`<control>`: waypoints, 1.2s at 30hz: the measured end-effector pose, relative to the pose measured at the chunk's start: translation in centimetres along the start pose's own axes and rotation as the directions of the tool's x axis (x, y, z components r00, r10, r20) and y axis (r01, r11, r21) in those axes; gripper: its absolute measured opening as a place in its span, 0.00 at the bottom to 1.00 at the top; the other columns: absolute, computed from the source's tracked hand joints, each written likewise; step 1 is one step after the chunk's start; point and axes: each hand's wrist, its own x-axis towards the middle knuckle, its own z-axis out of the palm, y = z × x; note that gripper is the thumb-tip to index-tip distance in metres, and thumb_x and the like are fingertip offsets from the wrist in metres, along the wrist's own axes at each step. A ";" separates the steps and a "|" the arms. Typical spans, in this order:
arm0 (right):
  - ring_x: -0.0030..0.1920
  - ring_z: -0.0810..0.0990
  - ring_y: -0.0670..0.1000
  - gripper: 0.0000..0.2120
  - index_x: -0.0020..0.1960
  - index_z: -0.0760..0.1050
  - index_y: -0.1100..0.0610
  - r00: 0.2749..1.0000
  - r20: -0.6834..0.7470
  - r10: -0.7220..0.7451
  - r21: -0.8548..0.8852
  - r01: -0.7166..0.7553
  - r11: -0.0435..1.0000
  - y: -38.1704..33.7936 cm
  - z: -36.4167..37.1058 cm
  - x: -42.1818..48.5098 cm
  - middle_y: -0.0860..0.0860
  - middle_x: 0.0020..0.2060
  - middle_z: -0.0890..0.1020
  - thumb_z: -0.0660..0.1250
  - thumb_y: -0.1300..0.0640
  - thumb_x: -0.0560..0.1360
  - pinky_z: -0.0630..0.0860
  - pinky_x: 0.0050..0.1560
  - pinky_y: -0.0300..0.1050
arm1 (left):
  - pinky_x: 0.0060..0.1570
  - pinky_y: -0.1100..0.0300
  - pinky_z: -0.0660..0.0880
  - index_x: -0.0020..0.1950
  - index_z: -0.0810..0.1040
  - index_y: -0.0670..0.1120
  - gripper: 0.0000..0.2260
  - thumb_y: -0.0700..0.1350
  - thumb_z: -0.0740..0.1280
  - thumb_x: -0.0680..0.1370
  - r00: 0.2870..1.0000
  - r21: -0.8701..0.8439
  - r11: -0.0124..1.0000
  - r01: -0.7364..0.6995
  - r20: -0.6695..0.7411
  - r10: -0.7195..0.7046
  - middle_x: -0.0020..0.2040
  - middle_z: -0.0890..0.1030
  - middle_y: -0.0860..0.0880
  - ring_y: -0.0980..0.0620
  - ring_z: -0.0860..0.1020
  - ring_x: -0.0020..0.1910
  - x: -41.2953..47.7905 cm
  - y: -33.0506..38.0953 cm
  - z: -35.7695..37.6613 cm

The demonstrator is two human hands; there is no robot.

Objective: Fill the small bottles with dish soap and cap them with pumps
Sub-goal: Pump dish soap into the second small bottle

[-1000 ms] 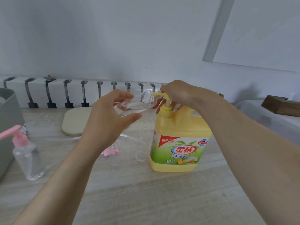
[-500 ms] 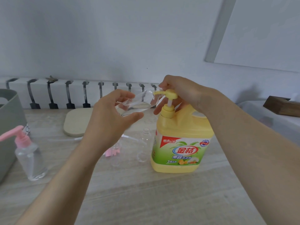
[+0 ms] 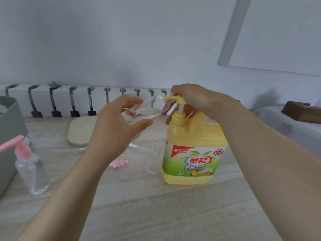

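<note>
**Small bottle held at the soap jug's nozzle**

Pale wood-grain desk [image 3: 156, 214] carries everything. Yellow dish soap jug [image 3: 192, 150] stands upright right of centre, label facing the camera. Grey bin [image 3: 8, 136] is at the left edge. Beige board [image 3: 79, 131] lies flat at the back. Right hand [image 3: 196, 100] is on top of the jug, fingers curled over the yellow pump head [image 3: 177, 99], white stem showing below. Left hand [image 3: 114, 129] is raised beside the jug, fingers and thumb wrapped round a clear small bottle [image 3: 144, 110], tilted nearly sideways with its mouth at the nozzle. Capped bottle [image 3: 33, 171] with a pink pump stands near the bin. Open empty bottle [image 3: 154, 153] stands just left of the jug. Pink pumps [image 3: 119, 162] lie beneath the left wrist.
</note>
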 end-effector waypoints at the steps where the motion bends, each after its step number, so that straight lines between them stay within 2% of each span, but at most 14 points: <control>1: 0.36 0.78 0.55 0.22 0.32 0.81 0.53 1.000 -0.028 -0.008 -0.020 0.007 1.000 0.2 0.0 0.0 0.48 0.24 0.81 0.54 0.50 0.77 0.73 0.35 0.41 | 0.37 0.84 0.65 0.58 0.78 0.55 0.20 0.49 0.78 0.68 1.000 0.002 1.000 0.000 0.001 0.000 0.51 0.80 0.58 0.73 0.74 0.49 0.0 -0.1 0.0; 3: 0.35 0.76 0.52 0.29 0.23 0.80 0.50 1.000 -0.024 -0.007 -0.061 0.005 0.998 0.2 0.1 0.2 0.47 0.20 0.78 0.53 0.52 0.78 0.71 0.31 0.39 | 0.38 0.83 0.65 0.58 0.78 0.55 0.20 0.49 0.78 0.68 1.000 0.000 1.000 0.002 0.005 -0.002 0.51 0.80 0.59 0.74 0.74 0.49 0.1 -0.1 0.0; 6: 0.40 0.78 0.55 0.28 0.30 0.84 0.54 0.999 0.030 0.018 -0.088 -0.015 0.996 -0.1 0.1 0.4 0.49 0.27 0.83 0.51 0.55 0.79 0.74 0.35 0.41 | 0.39 0.84 0.64 0.58 0.78 0.55 0.20 0.50 0.78 0.68 1.000 0.015 1.000 0.003 0.016 -0.003 0.51 0.79 0.62 0.78 0.72 0.48 0.1 -0.3 0.0; 8: 0.42 0.78 0.57 0.27 0.28 0.83 0.56 0.998 0.053 0.016 -0.105 -0.011 0.994 -0.1 0.1 0.3 0.49 0.32 0.85 0.51 0.62 0.76 0.74 0.38 0.42 | 0.39 0.84 0.63 0.57 0.78 0.56 0.20 0.50 0.78 0.68 1.000 0.026 1.000 0.007 0.024 -0.008 0.50 0.80 0.62 0.79 0.71 0.48 0.2 -0.5 0.0; 11: 0.38 0.75 0.53 0.21 0.34 0.78 0.57 0.998 0.063 0.010 -0.143 -0.001 0.990 0.1 0.1 0.0 0.43 0.24 0.81 0.52 0.66 0.77 0.70 0.35 0.42 | 0.40 0.78 0.66 0.56 0.78 0.57 0.20 0.51 0.78 0.67 0.999 0.041 0.999 0.020 0.035 -0.021 0.50 0.79 0.62 0.77 0.72 0.48 0.2 -0.5 0.0; 13: 0.36 0.72 0.50 0.19 0.34 0.72 0.55 0.998 0.060 0.001 -0.160 0.008 0.987 0.4 0.1 -0.2 0.41 0.19 0.77 0.52 0.67 0.78 0.65 0.33 0.42 | 0.42 0.74 0.65 0.56 0.78 0.57 0.19 0.52 0.78 0.67 0.999 0.045 0.999 0.021 0.047 -0.023 0.50 0.79 0.62 0.73 0.73 0.49 0.2 -0.5 0.0; 16: 0.35 0.72 0.51 0.28 0.23 0.78 0.53 0.998 0.053 0.024 -0.192 -0.014 0.981 0.3 0.1 0.1 0.44 0.20 0.77 0.53 0.62 0.78 0.65 0.34 0.43 | 0.42 0.73 0.64 0.56 0.77 0.58 0.19 0.52 0.78 0.67 0.998 0.050 0.998 0.024 0.053 -0.027 0.49 0.79 0.63 0.74 0.72 0.48 0.2 -0.6 0.0; 18: 0.36 0.74 0.53 0.31 0.20 0.78 0.45 0.999 0.025 0.042 -0.147 -0.038 0.988 0.1 0.1 0.2 0.43 0.21 0.79 0.53 0.56 0.78 0.70 0.36 0.45 | 0.42 0.73 0.65 0.56 0.77 0.58 0.20 0.52 0.78 0.67 0.998 0.056 0.998 0.025 0.058 -0.028 0.50 0.79 0.63 0.73 0.72 0.49 0.2 -0.6 0.0; 19: 0.38 0.76 0.54 0.28 0.22 0.79 0.45 0.999 0.036 0.040 -0.104 -0.036 0.994 0.1 0.1 0.1 0.45 0.25 0.82 0.54 0.53 0.78 0.75 0.41 0.47 | 0.42 0.73 0.65 0.56 0.77 0.58 0.20 0.52 0.78 0.67 0.998 0.059 0.998 0.023 0.058 -0.026 0.50 0.79 0.63 0.72 0.73 0.50 0.2 -0.6 0.0; 21: 0.43 0.79 0.56 0.23 0.34 0.85 0.49 0.997 0.070 0.029 -0.029 -0.027 0.999 -0.1 0.0 -0.2 0.54 0.38 0.86 0.54 0.47 0.75 0.78 0.53 0.52 | 0.42 0.74 0.65 0.57 0.77 0.57 0.20 0.52 0.78 0.67 0.998 0.049 0.999 0.019 0.053 -0.022 0.49 0.79 0.62 0.71 0.74 0.50 0.2 -0.5 -0.1; 24: 0.44 0.79 0.57 0.23 0.47 0.85 0.55 0.995 0.095 0.025 0.052 -0.030 0.998 -0.2 -0.4 -0.4 0.59 0.44 0.86 0.56 0.43 0.72 0.76 0.58 0.54 | 0.42 0.77 0.66 0.57 0.77 0.56 0.20 0.52 0.78 0.68 0.999 0.033 0.999 0.013 0.048 -0.014 0.49 0.80 0.60 0.70 0.75 0.49 0.2 -0.4 -0.1; 30: 0.46 0.82 0.59 0.26 0.49 0.84 0.56 0.994 0.109 0.014 0.117 -0.027 0.993 0.0 -0.8 -0.4 0.59 0.45 0.86 0.56 0.40 0.73 0.76 0.58 0.54 | 0.41 0.84 0.64 0.58 0.78 0.55 0.20 0.51 0.78 0.68 0.999 0.024 1.000 -0.008 0.031 0.008 0.50 0.80 0.62 0.74 0.73 0.50 0.1 -0.2 -0.1; 33: 0.49 0.82 0.61 0.24 0.46 0.85 0.55 0.998 0.055 0.024 0.047 -0.027 0.999 -0.4 -0.3 -0.7 0.59 0.45 0.86 0.54 0.43 0.76 0.76 0.58 0.55 | 0.41 0.83 0.65 0.57 0.77 0.56 0.20 0.51 0.78 0.68 1.000 0.018 1.000 -0.010 0.020 0.010 0.51 0.79 0.64 0.76 0.73 0.49 0.1 -0.1 -0.1; 36: 0.54 0.81 0.63 0.23 0.50 0.84 0.58 0.999 -0.002 0.036 0.020 -0.036 0.999 -0.7 0.0 -1.0 0.60 0.46 0.85 0.53 0.48 0.78 0.77 0.58 0.55 | 0.39 0.84 0.65 0.57 0.78 0.56 0.20 0.51 0.78 0.68 1.000 0.016 1.000 -0.009 0.021 0.009 0.51 0.80 0.63 0.74 0.74 0.49 0.1 -0.1 -0.1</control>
